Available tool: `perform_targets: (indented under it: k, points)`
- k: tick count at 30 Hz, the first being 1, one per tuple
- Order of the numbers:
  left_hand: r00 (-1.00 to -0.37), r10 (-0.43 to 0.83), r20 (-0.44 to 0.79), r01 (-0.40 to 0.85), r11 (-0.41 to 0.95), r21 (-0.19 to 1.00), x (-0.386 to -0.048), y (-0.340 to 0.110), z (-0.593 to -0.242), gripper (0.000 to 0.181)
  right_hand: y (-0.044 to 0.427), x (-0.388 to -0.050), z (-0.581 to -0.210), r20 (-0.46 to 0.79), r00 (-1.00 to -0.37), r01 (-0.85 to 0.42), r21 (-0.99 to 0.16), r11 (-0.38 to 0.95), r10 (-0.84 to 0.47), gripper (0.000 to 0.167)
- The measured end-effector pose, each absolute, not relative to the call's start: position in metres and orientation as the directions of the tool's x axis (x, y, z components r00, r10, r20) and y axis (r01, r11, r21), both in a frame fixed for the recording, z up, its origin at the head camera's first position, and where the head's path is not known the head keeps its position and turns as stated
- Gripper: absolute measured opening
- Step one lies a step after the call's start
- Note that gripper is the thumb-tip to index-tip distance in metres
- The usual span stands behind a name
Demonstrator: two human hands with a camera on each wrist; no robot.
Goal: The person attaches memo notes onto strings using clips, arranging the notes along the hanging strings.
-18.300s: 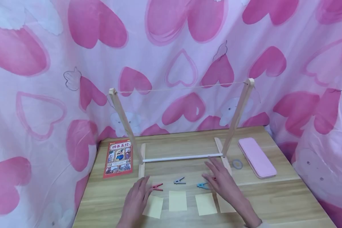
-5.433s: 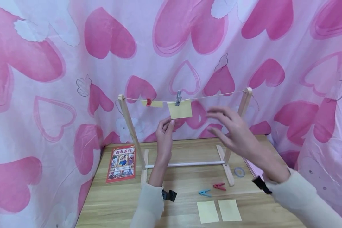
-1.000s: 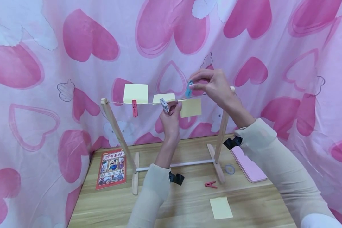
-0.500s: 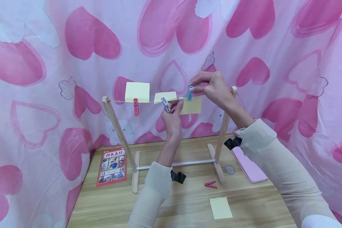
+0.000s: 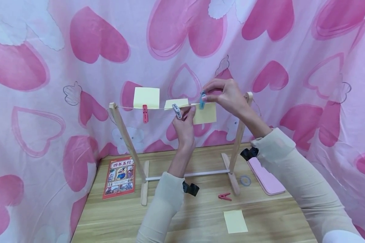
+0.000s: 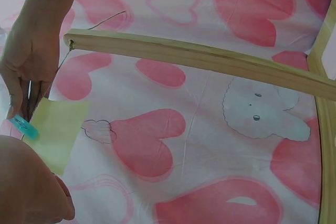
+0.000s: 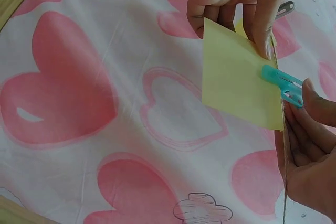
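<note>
My left hand (image 5: 184, 131) pinches the upper left corner of a yellow sticky note (image 5: 207, 116) against the string. Between thumb and fingers of my right hand (image 5: 232, 99) is a blue clothespin (image 5: 202, 101). In the right wrist view the tip of this clothespin (image 7: 283, 84) overlaps the edge of the note (image 7: 236, 80) along the string. To the left, a red clothespin (image 5: 145, 114) and a grey clothespin (image 5: 176, 111) sit on the string, each with a yellow note. The note by the red one (image 5: 146, 97) stands up above the string.
A wooden frame (image 5: 124, 135) carries the string between two posts. On the table (image 5: 115, 219) lie another red clothespin (image 5: 224, 196), a yellow note (image 5: 235, 221), a tape roll (image 5: 245, 180), a pink case (image 5: 266, 177) and a red booklet (image 5: 119, 178). A heart-patterned curtain (image 5: 97, 33) hangs behind.
Since the earliest frame, notes and the red, grey and blue clothespins have gone from table to string. Over the last second my right hand lowered the blue clothespin onto the note's top edge.
</note>
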State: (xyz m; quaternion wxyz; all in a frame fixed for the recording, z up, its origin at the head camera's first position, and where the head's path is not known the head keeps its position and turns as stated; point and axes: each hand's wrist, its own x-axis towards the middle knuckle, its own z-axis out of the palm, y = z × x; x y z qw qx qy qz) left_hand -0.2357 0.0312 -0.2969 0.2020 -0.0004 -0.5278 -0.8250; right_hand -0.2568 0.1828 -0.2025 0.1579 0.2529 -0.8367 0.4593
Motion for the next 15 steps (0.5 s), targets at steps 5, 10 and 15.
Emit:
perform_targets:
  k: [5,10,15]
  points:
    - [-0.917,-0.337,0.213,0.342,-0.389,0.855,-0.2352,0.0308,-0.2978,0.023,0.1834,-0.2549,-0.2018,0.471,-0.818,-0.574,-0.631,0.522,-0.33,0.025]
    - [-0.913,-0.34,0.224,0.356,-0.401,0.844,-0.2367,0.0303,-0.3015,0.021,0.1832,-0.2538,-0.2012,0.471,-0.804,-0.593,-0.586,0.552,-0.364,0.03]
    - [-0.913,-0.333,0.236,0.363,-0.396,0.843,-0.2362,0.0299,-0.3039,0.022,0.1825,-0.2528,-0.2026,0.486,-0.774,-0.631,-0.538,0.56,-0.406,0.033]
